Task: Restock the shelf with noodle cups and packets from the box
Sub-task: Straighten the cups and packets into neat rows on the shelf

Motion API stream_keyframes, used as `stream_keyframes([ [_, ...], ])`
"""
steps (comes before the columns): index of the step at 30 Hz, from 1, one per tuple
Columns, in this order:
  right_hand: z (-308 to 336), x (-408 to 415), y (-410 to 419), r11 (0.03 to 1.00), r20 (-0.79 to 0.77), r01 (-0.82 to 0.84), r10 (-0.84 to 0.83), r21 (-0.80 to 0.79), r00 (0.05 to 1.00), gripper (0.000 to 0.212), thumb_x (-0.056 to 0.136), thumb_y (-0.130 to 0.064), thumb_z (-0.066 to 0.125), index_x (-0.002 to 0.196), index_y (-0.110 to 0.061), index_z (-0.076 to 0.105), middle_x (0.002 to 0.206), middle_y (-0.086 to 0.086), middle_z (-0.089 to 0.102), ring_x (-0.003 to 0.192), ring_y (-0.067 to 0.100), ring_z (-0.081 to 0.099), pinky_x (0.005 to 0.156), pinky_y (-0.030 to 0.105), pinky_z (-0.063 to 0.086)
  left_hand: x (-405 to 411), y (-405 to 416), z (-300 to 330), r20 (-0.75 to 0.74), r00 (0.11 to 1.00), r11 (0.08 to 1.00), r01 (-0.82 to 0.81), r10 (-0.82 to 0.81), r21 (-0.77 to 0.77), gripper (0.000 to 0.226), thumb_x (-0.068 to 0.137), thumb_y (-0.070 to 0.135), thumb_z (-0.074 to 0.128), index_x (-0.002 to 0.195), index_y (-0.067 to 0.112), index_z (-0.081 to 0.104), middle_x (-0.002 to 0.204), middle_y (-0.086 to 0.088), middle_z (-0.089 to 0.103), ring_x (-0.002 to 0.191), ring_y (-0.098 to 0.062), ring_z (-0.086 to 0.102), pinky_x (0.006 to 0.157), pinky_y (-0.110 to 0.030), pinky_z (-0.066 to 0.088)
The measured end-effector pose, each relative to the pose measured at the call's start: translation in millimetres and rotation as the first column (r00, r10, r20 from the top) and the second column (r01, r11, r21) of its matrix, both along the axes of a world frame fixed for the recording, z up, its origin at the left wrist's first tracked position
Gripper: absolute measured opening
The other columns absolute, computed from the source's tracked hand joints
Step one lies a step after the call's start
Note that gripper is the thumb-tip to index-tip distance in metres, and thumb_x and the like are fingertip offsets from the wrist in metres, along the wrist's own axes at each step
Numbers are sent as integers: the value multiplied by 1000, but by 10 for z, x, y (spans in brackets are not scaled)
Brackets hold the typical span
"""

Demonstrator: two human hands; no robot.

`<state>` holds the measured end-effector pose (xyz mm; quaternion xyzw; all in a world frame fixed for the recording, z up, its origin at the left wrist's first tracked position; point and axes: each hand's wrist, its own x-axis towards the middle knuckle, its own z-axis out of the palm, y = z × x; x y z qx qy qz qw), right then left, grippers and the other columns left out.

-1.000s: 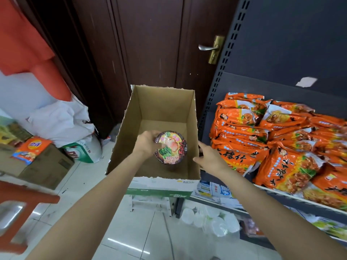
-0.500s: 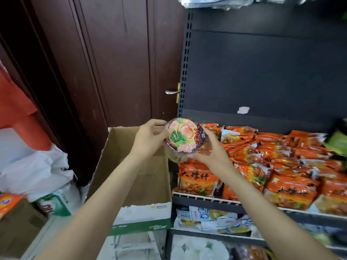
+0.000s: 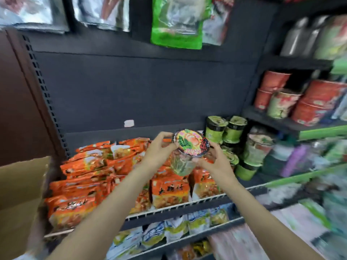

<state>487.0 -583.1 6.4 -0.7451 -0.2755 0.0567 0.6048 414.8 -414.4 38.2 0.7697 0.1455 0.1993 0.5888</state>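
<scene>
A noodle cup (image 3: 187, 149) with a black-rimmed, colourful lid is held in the air in front of the shelf (image 3: 187, 204), tilted toward me. My left hand (image 3: 159, 152) grips its left side and rim. My right hand (image 3: 214, 160) grips its right side from below. Under the cup lie stacked orange noodle packets (image 3: 90, 175). Green noodle cups (image 3: 225, 130) stand on the same shelf just right of my hands. The cardboard box (image 3: 20, 199) shows at the left edge; its inside is hidden.
Red and green noodle bowls (image 3: 293, 104) fill a higher shelf at the right. Foil and green bags (image 3: 176, 21) hang above. Lower shelves hold pale packets (image 3: 169, 231). A dark back panel (image 3: 140, 94) stands behind the orange packets; a brown door is at the left.
The cup went from inside the box, held by my left hand, up and to the right in front of the shelf. My right hand joined the hold. The view swung right and up.
</scene>
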Motion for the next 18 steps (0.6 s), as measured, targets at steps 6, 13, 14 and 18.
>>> stream_keyframes([
  [6, -15, 881, -945, 992, 99, 93, -85, -86, 992, 59, 77, -17, 75, 125, -29, 43, 116, -16, 54, 112, 12, 56, 96, 22, 46, 975, -963, -68, -67, 995, 993, 62, -69, -105, 26, 92, 17, 58, 116, 22, 54, 104, -3, 66, 92, -17, 63, 81, -33, 50],
  [13, -137, 1610, -1330, 938, 171, 162, -114, -305, 979, 73, 83, -27, 70, 144, -12, 33, 133, -2, 48, 124, 12, 43, 107, 22, 28, 1720, -1411, -222, -114, 991, 980, 40, -63, -193, 28, 92, 11, 58, 119, 17, 50, 102, -7, 65, 89, -16, 63, 85, -31, 52],
  [14, -137, 1685, -1332, 919, 191, 187, -125, -348, 974, 72, 84, -26, 69, 145, -10, 32, 136, 4, 47, 127, 16, 42, 103, 20, 28, 1808, -1432, -240, -113, 992, 978, 30, -54, -206, 28, 92, 9, 57, 118, 15, 49, 96, -6, 66, 82, -14, 64, 77, -26, 54],
  [18, -171, 1933, -1277, 849, 286, 243, -114, -469, 951, 63, 90, -23, 62, 144, -5, 34, 144, 12, 39, 133, 24, 36, 106, 25, 27, 2135, -1441, -315, -151, 989, 967, -29, -9, -252, 24, 92, 6, 56, 113, 13, 48, 86, -3, 64, 69, -11, 63, 68, -24, 56],
])
